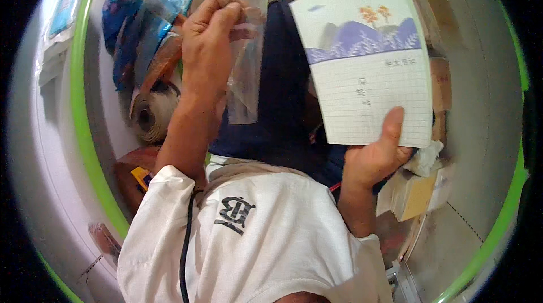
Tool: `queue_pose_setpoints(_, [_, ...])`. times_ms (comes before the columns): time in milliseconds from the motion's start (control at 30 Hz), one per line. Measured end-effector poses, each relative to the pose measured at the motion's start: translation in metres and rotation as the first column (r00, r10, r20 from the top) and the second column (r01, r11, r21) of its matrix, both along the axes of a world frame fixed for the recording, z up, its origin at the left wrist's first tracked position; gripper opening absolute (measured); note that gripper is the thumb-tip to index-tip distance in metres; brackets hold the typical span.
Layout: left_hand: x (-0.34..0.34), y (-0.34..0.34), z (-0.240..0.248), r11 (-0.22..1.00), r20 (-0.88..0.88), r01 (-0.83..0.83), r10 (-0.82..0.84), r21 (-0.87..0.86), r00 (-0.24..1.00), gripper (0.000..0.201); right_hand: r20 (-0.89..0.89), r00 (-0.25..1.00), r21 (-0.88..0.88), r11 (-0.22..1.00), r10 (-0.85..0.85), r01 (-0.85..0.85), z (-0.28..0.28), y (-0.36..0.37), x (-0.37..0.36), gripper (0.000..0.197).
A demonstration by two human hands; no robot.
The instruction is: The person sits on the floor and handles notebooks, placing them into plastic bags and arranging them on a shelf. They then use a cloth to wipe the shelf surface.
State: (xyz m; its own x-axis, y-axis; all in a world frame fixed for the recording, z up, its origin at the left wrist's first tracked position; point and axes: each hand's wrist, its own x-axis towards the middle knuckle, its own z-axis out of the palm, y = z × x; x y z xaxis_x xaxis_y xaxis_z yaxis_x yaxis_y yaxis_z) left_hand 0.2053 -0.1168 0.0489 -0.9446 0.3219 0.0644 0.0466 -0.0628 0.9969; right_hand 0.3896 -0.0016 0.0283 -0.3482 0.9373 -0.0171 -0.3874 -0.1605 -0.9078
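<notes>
My right hand (pixel 374 158) grips a thin booklet (pixel 345 99) by its lower right corner, the thumb lying on the cover. The cover is pale, with purple hills, orange trees and ruled lines. My left hand (pixel 208 40) pinches a long clear plastic sleeve (pixel 244 91) near its upper part, thumb against fingers. The sleeve hangs down over my dark trousers, flat and see-through. Booklet and sleeve are apart, side by side in front of me.
Blue plastic bags (pixel 127 31) lie at the left, above a rolled-up sheet (pixel 148 115). Stacked paper blocks (pixel 416 192) stand at the right. Green-edged panels (pixel 85 82) rise on both sides. A dark cord (pixel 188 241) runs down my shirt.
</notes>
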Motion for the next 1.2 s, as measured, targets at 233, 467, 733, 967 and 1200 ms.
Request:
queue_pose_setpoints(233, [-0.035,-0.053,-0.001,0.98,0.108,0.035,-0.057,0.198,0.993,0.019,-0.047,0.999,-0.074,0.997,-0.013,0.01,-0.003,0.007,-0.009,0.039])
queue_pose_setpoints(467, [-0.041,-0.076,0.015,0.959,0.113,-0.029,-0.003,0.283,0.994,0.016,0.085,0.996,-0.094,0.995,0.017,-0.009,-0.004,0.006,-0.011,0.042])
queue_pose_setpoints(733, [-0.016,-0.019,0.018,0.962,-0.486,0.161,-0.251,-0.22,0.837,0.009,0.053,0.991,-0.025,0.992,-0.125,0.126,0.0,0.03,-0.006,0.043])
queue_pose_setpoints(967, [0.021,0.039,-0.041,0.82,-0.658,0.153,-0.54,-0.551,0.525,0.014,0.121,0.984,-0.024,0.991,-0.13,0.134,-0.016,0.032,0.008,0.041])
queue_pose_setpoints(1200, [0.031,0.027,-0.061,0.807,-0.659,-0.011,-0.474,-0.59,0.584,0.039,0.113,0.982,-0.028,0.988,-0.148,0.153,-0.027,0.042,0.019,0.04])
